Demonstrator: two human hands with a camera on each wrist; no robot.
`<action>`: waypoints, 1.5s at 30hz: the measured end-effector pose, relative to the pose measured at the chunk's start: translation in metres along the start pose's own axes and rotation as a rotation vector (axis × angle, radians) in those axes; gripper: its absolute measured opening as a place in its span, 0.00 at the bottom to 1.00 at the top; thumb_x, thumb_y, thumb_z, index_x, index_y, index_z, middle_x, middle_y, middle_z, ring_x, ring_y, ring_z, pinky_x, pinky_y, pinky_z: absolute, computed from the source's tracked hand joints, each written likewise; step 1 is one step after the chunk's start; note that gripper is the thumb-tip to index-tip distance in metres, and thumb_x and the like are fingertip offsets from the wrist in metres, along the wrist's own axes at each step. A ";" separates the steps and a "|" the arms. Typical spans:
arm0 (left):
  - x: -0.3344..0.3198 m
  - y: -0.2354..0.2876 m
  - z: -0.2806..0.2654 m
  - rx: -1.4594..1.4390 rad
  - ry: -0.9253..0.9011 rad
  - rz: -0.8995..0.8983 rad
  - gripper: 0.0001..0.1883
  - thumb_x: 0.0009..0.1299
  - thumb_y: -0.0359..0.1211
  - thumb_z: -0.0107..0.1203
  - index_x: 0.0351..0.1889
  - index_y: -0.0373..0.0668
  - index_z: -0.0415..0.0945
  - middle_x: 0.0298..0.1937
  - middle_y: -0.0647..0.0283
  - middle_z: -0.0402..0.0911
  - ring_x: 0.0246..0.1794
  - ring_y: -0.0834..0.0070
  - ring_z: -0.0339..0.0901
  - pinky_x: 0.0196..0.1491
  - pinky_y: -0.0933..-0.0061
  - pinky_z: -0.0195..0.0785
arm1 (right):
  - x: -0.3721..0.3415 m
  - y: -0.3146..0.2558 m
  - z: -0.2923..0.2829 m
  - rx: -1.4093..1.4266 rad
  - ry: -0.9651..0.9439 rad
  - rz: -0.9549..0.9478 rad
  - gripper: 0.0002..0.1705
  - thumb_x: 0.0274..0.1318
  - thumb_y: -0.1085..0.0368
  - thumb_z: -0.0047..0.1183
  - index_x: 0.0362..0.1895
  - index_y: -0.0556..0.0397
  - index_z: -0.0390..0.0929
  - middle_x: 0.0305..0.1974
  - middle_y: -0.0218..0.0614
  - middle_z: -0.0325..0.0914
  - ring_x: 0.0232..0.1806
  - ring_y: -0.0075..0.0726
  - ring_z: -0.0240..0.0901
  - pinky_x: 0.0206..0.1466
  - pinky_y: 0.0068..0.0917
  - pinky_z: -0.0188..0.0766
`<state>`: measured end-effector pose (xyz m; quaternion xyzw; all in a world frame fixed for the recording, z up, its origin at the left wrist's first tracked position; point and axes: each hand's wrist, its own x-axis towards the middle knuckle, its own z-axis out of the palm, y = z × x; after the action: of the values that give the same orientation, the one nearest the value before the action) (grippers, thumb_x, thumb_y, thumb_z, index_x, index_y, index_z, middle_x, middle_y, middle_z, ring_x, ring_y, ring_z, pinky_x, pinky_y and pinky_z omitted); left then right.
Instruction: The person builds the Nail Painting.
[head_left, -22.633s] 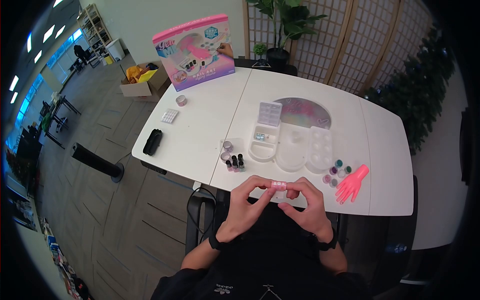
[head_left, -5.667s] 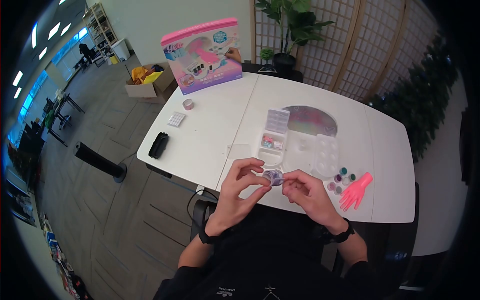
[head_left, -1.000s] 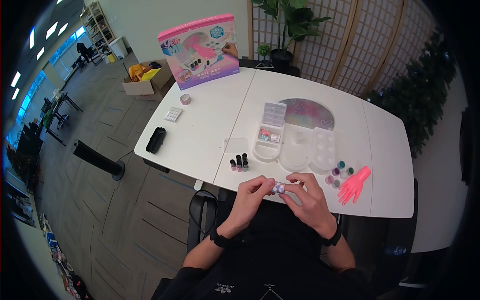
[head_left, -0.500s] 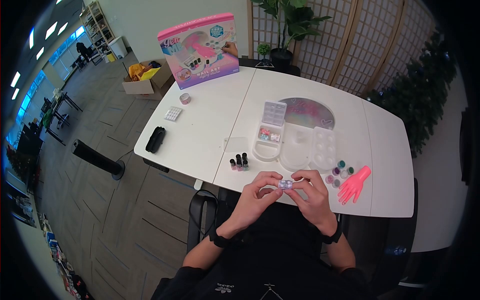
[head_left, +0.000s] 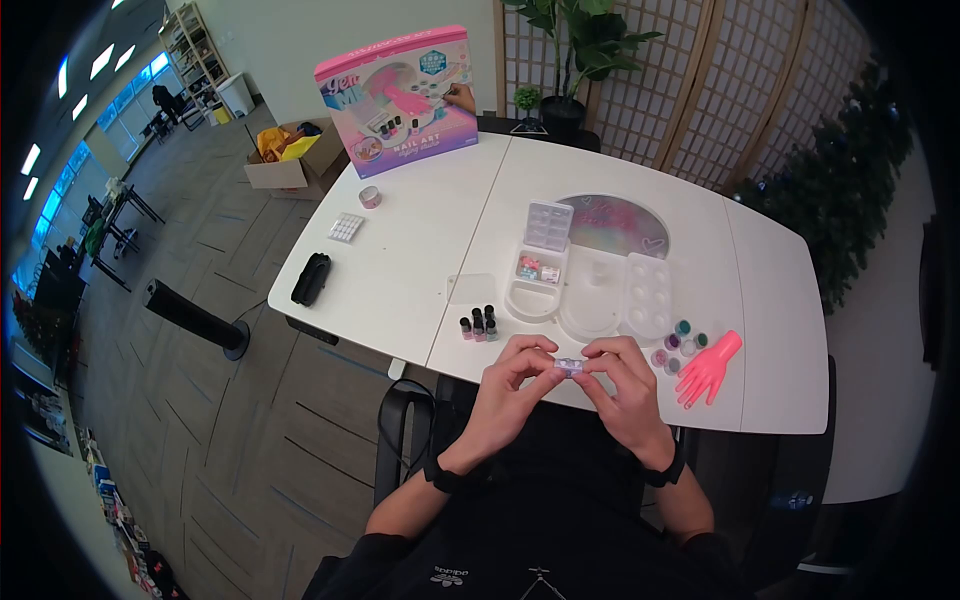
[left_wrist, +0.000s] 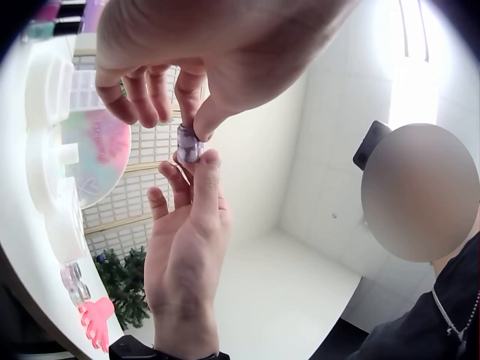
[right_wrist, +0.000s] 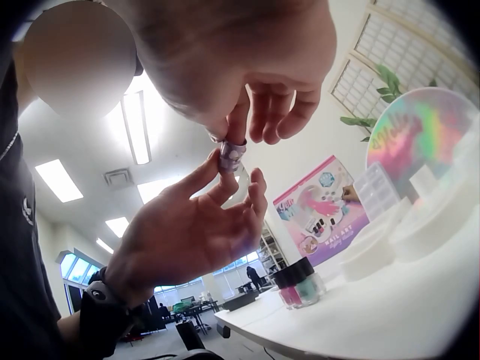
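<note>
A small roll with a purple and white pattern is held up between both hands, above the table's front edge. My left hand pinches its left end between thumb and forefinger, and my right hand grips the other end with thumb and fingertips. The left wrist view shows the roll with fingertips at both ends. In the right wrist view the patterned roll sits between the two hands' fingertips.
Several nail polish bottles stand left of a white tray holding small rolls. Small pots and a pink model hand lie at right. A printed box, black case and clear lid are farther left.
Since a second ago, the roll has moved slightly right and turned to lie level. The left fingers have shifted on it, and the right fingers have closed in at its other end.
</note>
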<state>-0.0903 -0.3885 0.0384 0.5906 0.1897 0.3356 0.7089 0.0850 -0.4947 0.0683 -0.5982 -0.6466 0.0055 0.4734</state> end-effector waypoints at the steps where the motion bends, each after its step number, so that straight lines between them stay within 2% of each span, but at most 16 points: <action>1: 0.001 0.000 0.000 0.003 0.023 -0.008 0.05 0.81 0.29 0.64 0.46 0.36 0.87 0.65 0.61 0.74 0.62 0.77 0.78 0.66 0.69 0.74 | 0.000 0.000 0.001 -0.032 0.022 0.004 0.12 0.57 0.70 0.75 0.42 0.56 0.85 0.49 0.39 0.83 0.47 0.46 0.82 0.48 0.38 0.80; 5: 0.010 -0.002 0.000 -0.010 0.093 -0.027 0.07 0.81 0.31 0.64 0.43 0.36 0.87 0.63 0.63 0.76 0.58 0.79 0.79 0.62 0.71 0.74 | 0.004 -0.003 0.002 -0.187 0.048 -0.103 0.16 0.56 0.70 0.76 0.47 0.54 0.85 0.50 0.39 0.83 0.47 0.46 0.83 0.48 0.38 0.80; 8: 0.014 -0.002 0.002 -0.007 0.106 -0.036 0.07 0.81 0.32 0.65 0.42 0.37 0.87 0.62 0.65 0.76 0.56 0.80 0.79 0.59 0.73 0.73 | 0.012 -0.002 0.000 -0.300 -0.018 -0.255 0.24 0.50 0.73 0.78 0.51 0.51 0.83 0.50 0.38 0.83 0.48 0.47 0.84 0.48 0.39 0.81; 12: 0.022 0.003 0.005 -0.038 0.077 -0.107 0.08 0.81 0.32 0.63 0.40 0.38 0.86 0.61 0.67 0.78 0.59 0.82 0.76 0.65 0.74 0.68 | 0.019 0.009 -0.003 -0.408 -0.012 -0.369 0.18 0.56 0.70 0.74 0.50 0.52 0.84 0.49 0.36 0.83 0.48 0.43 0.84 0.47 0.37 0.80; 15: 0.030 0.006 0.006 0.005 0.066 -0.110 0.11 0.82 0.34 0.62 0.40 0.37 0.86 0.59 0.67 0.80 0.56 0.82 0.75 0.61 0.74 0.67 | 0.028 0.014 -0.005 -0.448 -0.027 -0.411 0.16 0.58 0.69 0.73 0.49 0.53 0.83 0.48 0.35 0.83 0.48 0.42 0.84 0.47 0.36 0.79; 17: 0.036 0.008 0.005 0.004 0.059 -0.155 0.11 0.82 0.35 0.63 0.41 0.36 0.87 0.59 0.64 0.82 0.57 0.78 0.77 0.63 0.73 0.68 | 0.033 0.017 -0.006 -0.476 -0.041 -0.439 0.16 0.58 0.68 0.72 0.49 0.53 0.83 0.47 0.34 0.84 0.48 0.41 0.84 0.46 0.36 0.79; 21: 0.046 0.007 0.002 0.050 0.060 -0.177 0.13 0.82 0.36 0.63 0.43 0.34 0.88 0.59 0.61 0.83 0.59 0.75 0.79 0.65 0.71 0.68 | 0.045 0.026 -0.009 -0.487 -0.106 -0.443 0.15 0.58 0.68 0.71 0.49 0.53 0.83 0.47 0.34 0.84 0.46 0.40 0.84 0.46 0.36 0.79; 24: 0.057 0.009 0.000 0.118 0.078 -0.137 0.14 0.83 0.37 0.60 0.46 0.34 0.88 0.59 0.65 0.82 0.51 0.80 0.76 0.55 0.74 0.68 | 0.054 0.032 -0.010 -0.462 -0.137 -0.402 0.15 0.58 0.68 0.70 0.48 0.53 0.82 0.45 0.34 0.84 0.44 0.41 0.83 0.46 0.36 0.78; 27: 0.067 0.009 -0.003 0.177 0.090 -0.120 0.14 0.83 0.36 0.60 0.53 0.34 0.87 0.61 0.63 0.82 0.54 0.78 0.78 0.56 0.70 0.71 | 0.067 0.043 -0.010 -0.419 -0.160 -0.324 0.14 0.60 0.68 0.69 0.47 0.54 0.80 0.42 0.35 0.83 0.43 0.43 0.82 0.46 0.38 0.78; 30: 0.078 0.017 -0.005 0.305 0.097 -0.060 0.16 0.83 0.35 0.60 0.62 0.36 0.82 0.61 0.61 0.82 0.56 0.75 0.79 0.57 0.67 0.74 | 0.081 0.056 -0.013 -0.383 -0.172 -0.232 0.12 0.63 0.68 0.68 0.47 0.55 0.80 0.41 0.37 0.82 0.43 0.45 0.82 0.46 0.40 0.79; 31: 0.083 0.017 -0.006 0.376 0.102 -0.011 0.18 0.82 0.32 0.59 0.66 0.36 0.77 0.60 0.59 0.82 0.57 0.69 0.81 0.57 0.65 0.75 | 0.086 0.059 -0.015 -0.377 -0.180 -0.196 0.11 0.64 0.68 0.67 0.47 0.55 0.80 0.41 0.38 0.82 0.43 0.46 0.82 0.46 0.41 0.79; 34: 0.110 0.013 -0.022 0.728 0.012 0.184 0.16 0.81 0.30 0.58 0.64 0.36 0.76 0.59 0.54 0.83 0.57 0.59 0.82 0.58 0.61 0.76 | 0.098 0.069 -0.018 -0.378 -0.208 -0.113 0.10 0.66 0.68 0.66 0.47 0.56 0.80 0.40 0.39 0.82 0.44 0.49 0.82 0.47 0.43 0.78; 35: 0.122 0.008 -0.031 0.904 -0.049 0.228 0.15 0.79 0.27 0.56 0.62 0.36 0.76 0.57 0.50 0.85 0.56 0.50 0.82 0.59 0.54 0.76 | 0.103 0.073 -0.018 -0.381 -0.218 -0.093 0.10 0.66 0.67 0.65 0.47 0.56 0.80 0.40 0.40 0.81 0.45 0.49 0.81 0.47 0.44 0.78; 38: 0.153 -0.006 -0.050 1.222 -0.242 0.182 0.15 0.77 0.24 0.55 0.60 0.35 0.78 0.56 0.50 0.87 0.56 0.46 0.81 0.59 0.49 0.75 | 0.114 0.089 -0.014 -0.402 -0.239 -0.116 0.10 0.68 0.66 0.65 0.48 0.55 0.80 0.44 0.40 0.81 0.47 0.51 0.79 0.48 0.46 0.78; 39: 0.161 -0.006 -0.051 1.300 -0.282 0.136 0.15 0.73 0.21 0.53 0.57 0.36 0.81 0.56 0.53 0.87 0.55 0.47 0.80 0.58 0.49 0.73 | 0.116 0.096 -0.010 -0.398 -0.254 -0.105 0.10 0.68 0.66 0.65 0.48 0.55 0.80 0.44 0.40 0.80 0.48 0.51 0.78 0.49 0.46 0.77; 45: 0.172 -0.014 -0.050 1.437 -0.384 0.238 0.14 0.69 0.20 0.53 0.49 0.40 0.86 0.55 0.60 0.88 0.55 0.55 0.77 0.55 0.54 0.66 | 0.122 0.120 0.016 -0.412 -0.326 -0.041 0.11 0.67 0.65 0.64 0.47 0.57 0.80 0.45 0.41 0.76 0.49 0.51 0.77 0.50 0.48 0.77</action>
<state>0.0012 -0.2339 0.0356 0.9724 0.1702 0.0946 0.1286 0.1872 -0.3568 0.0650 -0.6602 -0.7135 -0.0397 0.2311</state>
